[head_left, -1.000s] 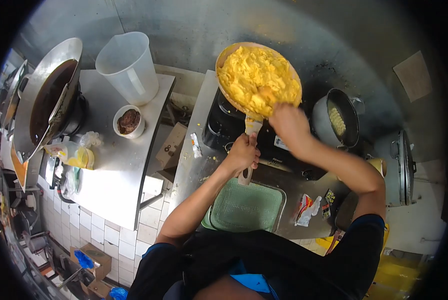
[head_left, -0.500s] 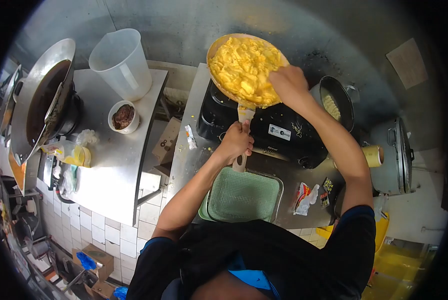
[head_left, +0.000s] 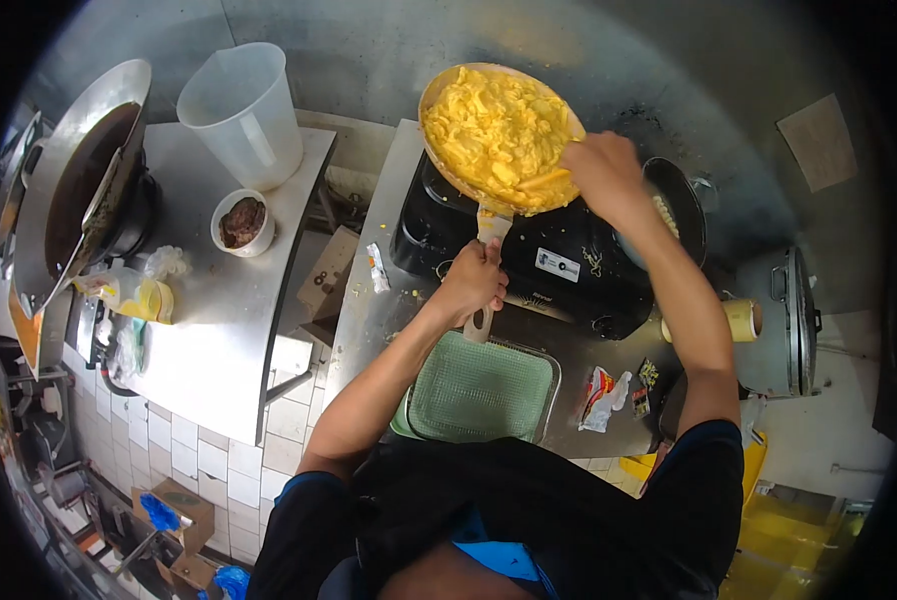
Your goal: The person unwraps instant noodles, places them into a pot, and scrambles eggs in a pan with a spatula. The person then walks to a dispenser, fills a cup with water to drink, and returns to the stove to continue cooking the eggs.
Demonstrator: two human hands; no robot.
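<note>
Yellow food (head_left: 499, 135), lumpy and moist, fills the pan (head_left: 575, 122); it lies ahead of the left fingers and just left of the right fingers. Left hand (head_left: 474, 280): fingers wrapped firmly round the pan's handle (head_left: 494, 222), whose end sticks out below them. Right hand (head_left: 604, 175): fingers curled in at the pan's right rim, gripping a spatula (head_left: 544, 181); its blade sits in the food, just left of them, grip portion hidden. Stove (head_left: 609, 275): ahead and right of the left fingers, partly under the pan; contact cannot be judged. Green tray (head_left: 484, 390): nearer the body than the left fingers. Sachet (head_left: 379, 268): left of the left fingers. Pot (head_left: 697, 225): right of the right fingers.
</note>
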